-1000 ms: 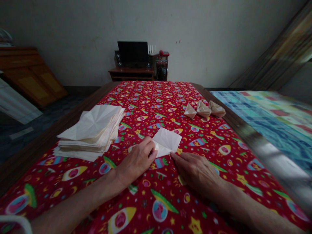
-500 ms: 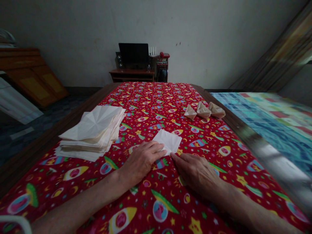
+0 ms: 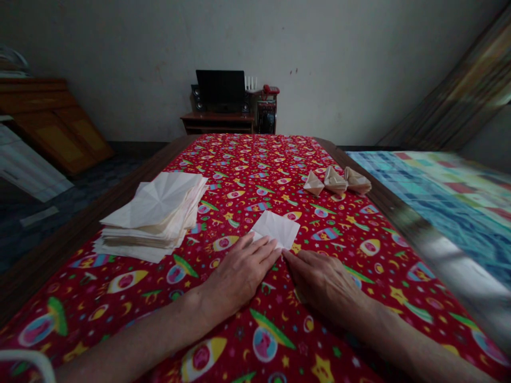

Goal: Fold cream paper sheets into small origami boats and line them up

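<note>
While the paper (image 3: 277,225) is pressed by a flat, open left hand (image 3: 244,267) and half-curled right hand (image 3: 322,275) (grip unclear), it could get skewed; uneven pressure, basically.

Hands (image 3: 281,268) on creased paper (image 3: 277,227), red cloth (image 3: 263,186)

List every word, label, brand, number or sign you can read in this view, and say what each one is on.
No text can be read.
Red telephone: any key markings are too small to read.
Dark monitor: no brand can be made out.
Paper stack, small creased sheet: creases show, no writing can be made out.
Red cloth: printed pictures such as rockets and stars, no legible words.
</note>
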`<action>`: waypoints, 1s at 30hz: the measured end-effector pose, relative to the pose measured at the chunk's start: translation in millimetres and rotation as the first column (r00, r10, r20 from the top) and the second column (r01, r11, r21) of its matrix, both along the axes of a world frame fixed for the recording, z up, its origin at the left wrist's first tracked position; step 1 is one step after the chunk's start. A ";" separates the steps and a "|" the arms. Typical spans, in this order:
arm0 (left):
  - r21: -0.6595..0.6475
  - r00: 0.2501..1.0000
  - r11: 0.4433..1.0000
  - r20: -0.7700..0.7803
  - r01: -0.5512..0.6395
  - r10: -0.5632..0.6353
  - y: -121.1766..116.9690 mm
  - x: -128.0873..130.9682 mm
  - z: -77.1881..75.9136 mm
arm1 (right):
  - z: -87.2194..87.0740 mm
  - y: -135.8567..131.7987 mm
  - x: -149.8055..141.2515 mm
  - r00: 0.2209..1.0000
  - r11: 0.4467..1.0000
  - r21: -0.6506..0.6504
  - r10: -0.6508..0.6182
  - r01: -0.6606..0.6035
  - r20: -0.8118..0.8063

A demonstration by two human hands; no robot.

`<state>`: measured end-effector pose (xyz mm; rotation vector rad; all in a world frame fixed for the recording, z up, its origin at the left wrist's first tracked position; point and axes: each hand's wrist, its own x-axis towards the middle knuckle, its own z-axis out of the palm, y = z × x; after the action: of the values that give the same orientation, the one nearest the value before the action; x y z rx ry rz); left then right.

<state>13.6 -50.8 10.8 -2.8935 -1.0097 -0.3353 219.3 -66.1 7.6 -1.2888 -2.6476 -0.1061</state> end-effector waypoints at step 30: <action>-0.069 0.999 0.998 -0.046 -0.003 0.000 -3.0 -20.5 -0.3 | 1.6 1.1 4.2 0.995 0.996 -0.037 -0.075 0.078 0.058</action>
<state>-6.9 -53.8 10.5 -2.9464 -1.0367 -0.2370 223.5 -64.9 9.2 -1.4207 -2.6599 -0.1035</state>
